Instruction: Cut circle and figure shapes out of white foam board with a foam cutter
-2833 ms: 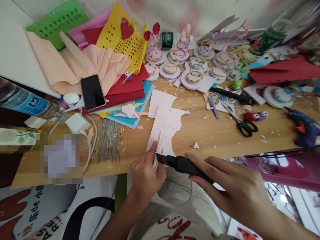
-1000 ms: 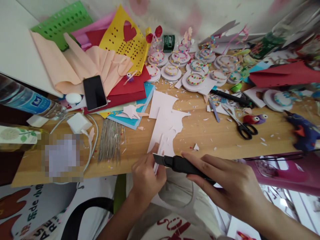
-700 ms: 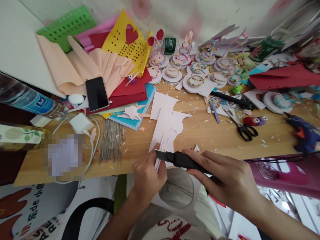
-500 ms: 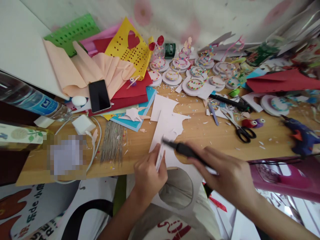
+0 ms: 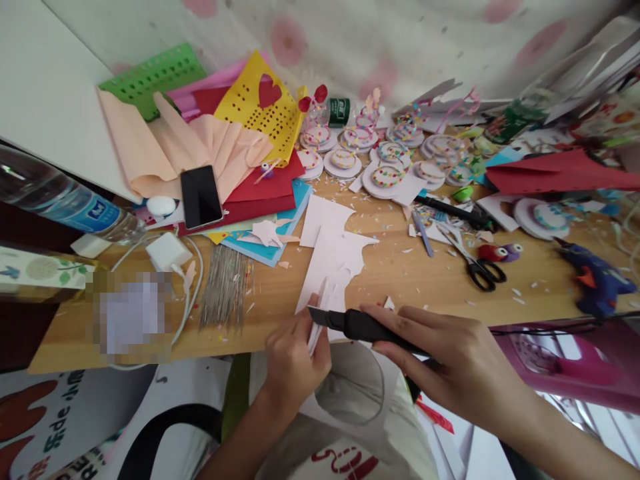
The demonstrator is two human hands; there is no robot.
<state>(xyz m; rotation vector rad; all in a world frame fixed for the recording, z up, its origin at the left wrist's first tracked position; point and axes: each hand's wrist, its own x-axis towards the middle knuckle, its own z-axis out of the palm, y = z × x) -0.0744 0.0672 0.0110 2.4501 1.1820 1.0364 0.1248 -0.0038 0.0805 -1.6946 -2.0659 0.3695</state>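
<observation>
My left hand (image 5: 299, 358) is closed around a narrow white piece of foam board or card (image 5: 325, 300), its edge turned up toward me. In my right hand (image 5: 445, 347) is a black utility knife (image 5: 373, 328) with its blade out. The blade (image 5: 325, 316) points left and lies across the white piece, close to my left thumb and fingers; whether it touches the piece I cannot tell. Beyond my hands, white paper sheets (image 5: 325, 257) with cut, ragged edges lie on the wooden table. A white sheet with a large round hole (image 5: 387, 373) hangs below the table edge over my lap.
Scissors (image 5: 473, 257), a lilac craft knife (image 5: 423, 235) and a blue glue gun (image 5: 593, 277) lie at right. Several white discs with beaded rings (image 5: 387, 177) stand at the back. Thin wires (image 5: 225, 287), a phone (image 5: 201, 197), a charger (image 5: 169, 252) and coloured sheets (image 5: 265, 193) are at left.
The knife has moved down and a little left, nearer my left hand, its blade now level across the white piece. My left hand still holds the piece. The view has shifted slightly.
</observation>
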